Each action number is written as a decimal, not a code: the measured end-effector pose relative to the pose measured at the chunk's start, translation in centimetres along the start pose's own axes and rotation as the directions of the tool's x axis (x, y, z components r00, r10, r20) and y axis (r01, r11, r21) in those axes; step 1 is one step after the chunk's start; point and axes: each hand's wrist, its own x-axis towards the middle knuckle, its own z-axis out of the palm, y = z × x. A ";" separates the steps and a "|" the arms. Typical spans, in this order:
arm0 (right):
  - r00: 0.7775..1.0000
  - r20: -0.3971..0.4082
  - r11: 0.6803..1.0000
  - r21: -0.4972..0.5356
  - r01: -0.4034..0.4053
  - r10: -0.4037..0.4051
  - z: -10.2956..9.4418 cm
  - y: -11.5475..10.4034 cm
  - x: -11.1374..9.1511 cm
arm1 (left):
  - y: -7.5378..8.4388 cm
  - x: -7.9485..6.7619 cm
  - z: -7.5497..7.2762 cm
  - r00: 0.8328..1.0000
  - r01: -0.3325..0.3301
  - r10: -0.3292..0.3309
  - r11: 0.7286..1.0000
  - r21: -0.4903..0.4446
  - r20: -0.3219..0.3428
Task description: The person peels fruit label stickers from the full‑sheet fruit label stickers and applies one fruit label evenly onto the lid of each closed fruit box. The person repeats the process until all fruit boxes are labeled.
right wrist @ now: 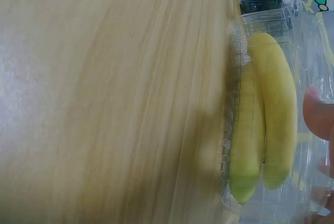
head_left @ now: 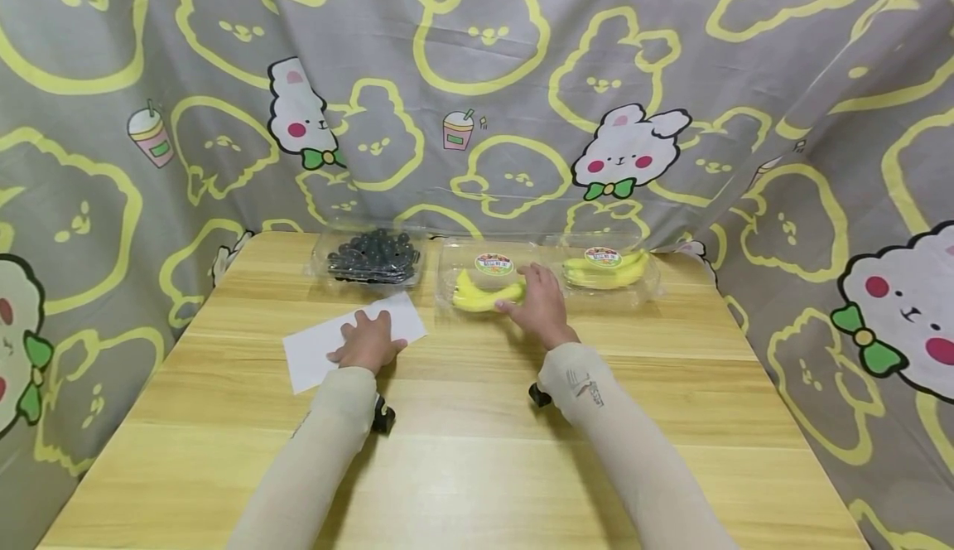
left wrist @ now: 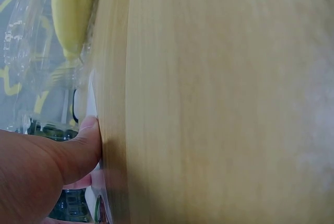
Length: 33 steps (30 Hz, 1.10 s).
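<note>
My left hand (head_left: 368, 341) lies on a white sheet of paper (head_left: 316, 355), fingers spread. In the left wrist view its thumb (left wrist: 86, 135) touches the edge of the sheet (left wrist: 91, 98), and a bit of coloured print shows lower down. At the right end of the middle clear plastic box (head_left: 450, 256) is my right hand (head_left: 542, 306), holding it with bent fingers and thumb. Inside that box are bananas (right wrist: 276, 109), and a round label (head_left: 493, 264) shows on its lid. Clear plastic partly covers the right fingers in the right wrist view.
To the left stands a clear box of dark grapes (head_left: 376, 256). Another clear box with bananas (head_left: 614, 272) and a round label (head_left: 603, 258) sits at the right. A patterned curtain (head_left: 492, 119) hangs behind the wooden table (head_left: 462, 467) and along its sides.
</note>
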 end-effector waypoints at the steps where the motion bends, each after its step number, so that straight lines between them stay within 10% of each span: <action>1: 1.000 0.000 1.000 -0.005 0.003 -0.003 0.0 0.1 0.0 | 0.0 0.0 0.0 1.000 0.000 0.000 1.000 0.000 0.000; 33: 1.000 0.018 1.000 0.010 -0.025 0.025 -0.2 0.0 1.1 | 0.1 0.1 0.0 1.000 0.004 -0.004 1.000 0.001 0.005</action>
